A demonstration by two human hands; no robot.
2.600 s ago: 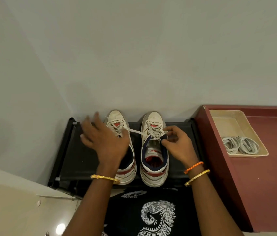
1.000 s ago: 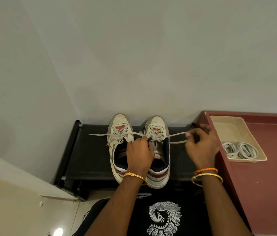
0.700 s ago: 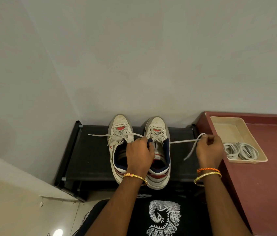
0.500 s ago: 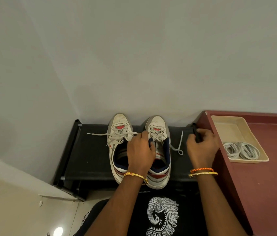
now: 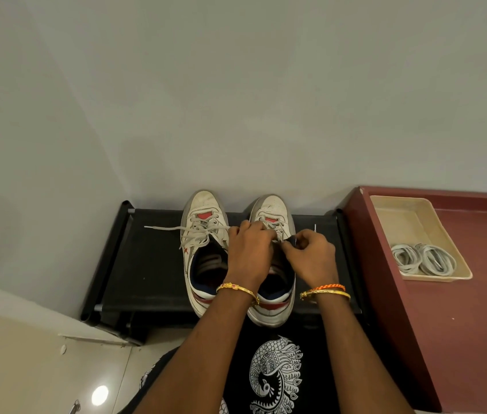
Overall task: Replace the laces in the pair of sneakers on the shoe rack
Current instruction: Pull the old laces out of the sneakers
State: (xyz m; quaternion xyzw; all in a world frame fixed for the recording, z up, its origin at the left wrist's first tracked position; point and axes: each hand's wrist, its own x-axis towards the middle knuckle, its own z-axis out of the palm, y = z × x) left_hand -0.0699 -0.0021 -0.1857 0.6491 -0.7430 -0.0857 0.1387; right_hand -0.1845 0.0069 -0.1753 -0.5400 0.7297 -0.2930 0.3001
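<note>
Sneakers stand side by side on the black shoe rack, toes toward the far wall: the left sneaker with its old lace loosened and one end trailing left across the shelf, the right sneaker under both hands. The left hand lies over the right sneaker's tongue and eyelets with its fingers curled down; whether that grip actually holds lace or only steadies the shoe cannot be told from here. The right hand has a narrow grip, thumb and fingertips pinching the old lace at the right-side eyelets, and a short lace end stands up just beyond its knuckles.

The step in hand looks like unthreading the right sneaker. It would go best one crossing at a time: keep the left hand pressing the shoe down so it does not slide on the shelf, pull slack out near each eyelet, not from the far end, and draw the tip straight through so it does not snag.

Replacement laces lie coiled in the beige tray on the maroon desk to the right, well apart from the shoes and untouched.
</note>
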